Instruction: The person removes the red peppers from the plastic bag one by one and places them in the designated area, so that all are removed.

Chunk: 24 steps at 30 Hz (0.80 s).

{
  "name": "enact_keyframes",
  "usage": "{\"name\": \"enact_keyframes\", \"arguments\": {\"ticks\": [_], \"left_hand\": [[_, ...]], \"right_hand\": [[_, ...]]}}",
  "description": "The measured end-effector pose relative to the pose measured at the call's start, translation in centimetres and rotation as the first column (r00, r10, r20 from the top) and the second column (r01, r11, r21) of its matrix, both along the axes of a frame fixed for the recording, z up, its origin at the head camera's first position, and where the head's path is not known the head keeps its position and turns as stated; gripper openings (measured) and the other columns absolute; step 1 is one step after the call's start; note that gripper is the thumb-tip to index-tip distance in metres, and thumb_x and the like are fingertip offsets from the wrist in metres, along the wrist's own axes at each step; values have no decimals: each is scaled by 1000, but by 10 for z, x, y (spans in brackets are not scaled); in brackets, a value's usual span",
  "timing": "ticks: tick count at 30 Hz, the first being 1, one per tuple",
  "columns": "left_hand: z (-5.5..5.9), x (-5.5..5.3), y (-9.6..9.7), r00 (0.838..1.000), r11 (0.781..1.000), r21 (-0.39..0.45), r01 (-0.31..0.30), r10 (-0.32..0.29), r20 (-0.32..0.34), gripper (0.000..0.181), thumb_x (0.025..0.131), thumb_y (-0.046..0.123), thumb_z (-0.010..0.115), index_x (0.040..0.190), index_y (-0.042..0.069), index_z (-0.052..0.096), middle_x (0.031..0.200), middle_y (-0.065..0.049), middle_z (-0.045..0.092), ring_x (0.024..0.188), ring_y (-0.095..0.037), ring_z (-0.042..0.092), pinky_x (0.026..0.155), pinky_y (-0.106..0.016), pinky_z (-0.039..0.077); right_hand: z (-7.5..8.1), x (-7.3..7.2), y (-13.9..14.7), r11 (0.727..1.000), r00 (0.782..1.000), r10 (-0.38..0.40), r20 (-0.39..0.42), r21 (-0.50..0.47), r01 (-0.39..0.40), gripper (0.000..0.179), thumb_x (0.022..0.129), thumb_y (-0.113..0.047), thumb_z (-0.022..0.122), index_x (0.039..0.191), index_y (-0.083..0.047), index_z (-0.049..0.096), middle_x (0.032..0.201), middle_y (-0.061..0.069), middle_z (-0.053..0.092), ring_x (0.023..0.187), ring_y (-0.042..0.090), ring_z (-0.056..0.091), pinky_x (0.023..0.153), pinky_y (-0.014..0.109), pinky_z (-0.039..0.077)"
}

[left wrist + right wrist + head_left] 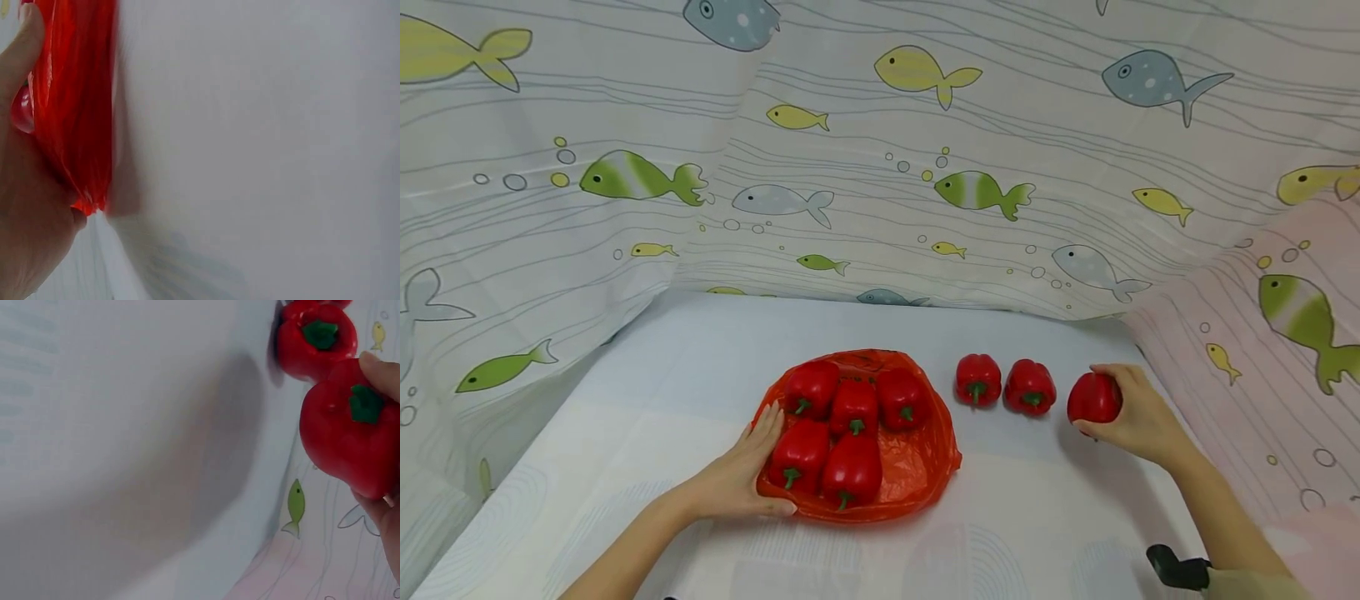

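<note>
On the left of the table, a round red plastic bag (910,467) lies spread with its mouth up and several red bell peppers (853,406) inside. My left hand (741,475) rests against the bag's left side, fingers straight along the rim and thumb at its near edge. The left wrist view shows that hand (31,219) beside the bag's wall (81,94). At the right, my right hand (1142,421) grips one red bell pepper (1092,398) between thumb and fingers. In the right wrist view this pepper (344,434) shows its green stem and seems held above the table.
Two red bell peppers, one (977,379) nearer the bag and one (1030,389) nearer my right hand, stand between them on the pale table (700,350). A fish-patterned cloth (850,167) rises behind the table and along both sides.
</note>
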<state>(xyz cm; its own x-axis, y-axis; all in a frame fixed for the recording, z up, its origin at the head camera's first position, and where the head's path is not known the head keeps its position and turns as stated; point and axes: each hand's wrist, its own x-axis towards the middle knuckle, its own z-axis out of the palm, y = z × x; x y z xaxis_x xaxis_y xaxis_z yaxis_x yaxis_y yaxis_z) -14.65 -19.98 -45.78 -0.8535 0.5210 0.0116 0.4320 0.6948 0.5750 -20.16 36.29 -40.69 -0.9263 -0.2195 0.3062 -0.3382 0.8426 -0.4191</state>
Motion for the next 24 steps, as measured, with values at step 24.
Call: {"name": "enact_keyframes", "arguments": {"ticks": [24], "left_hand": [[2,4,2,1000,1000,13,8,-8,-6,124,72,59,76,148,-13,9,157,-28,1,144,-43,3,109,-65,11]], "right_hand": [[-31,-39,3,996,979,-2,203,86,-15,86,68,-15,86,133,13,37,122,33,48,110,51,45,75,60,53]]}}
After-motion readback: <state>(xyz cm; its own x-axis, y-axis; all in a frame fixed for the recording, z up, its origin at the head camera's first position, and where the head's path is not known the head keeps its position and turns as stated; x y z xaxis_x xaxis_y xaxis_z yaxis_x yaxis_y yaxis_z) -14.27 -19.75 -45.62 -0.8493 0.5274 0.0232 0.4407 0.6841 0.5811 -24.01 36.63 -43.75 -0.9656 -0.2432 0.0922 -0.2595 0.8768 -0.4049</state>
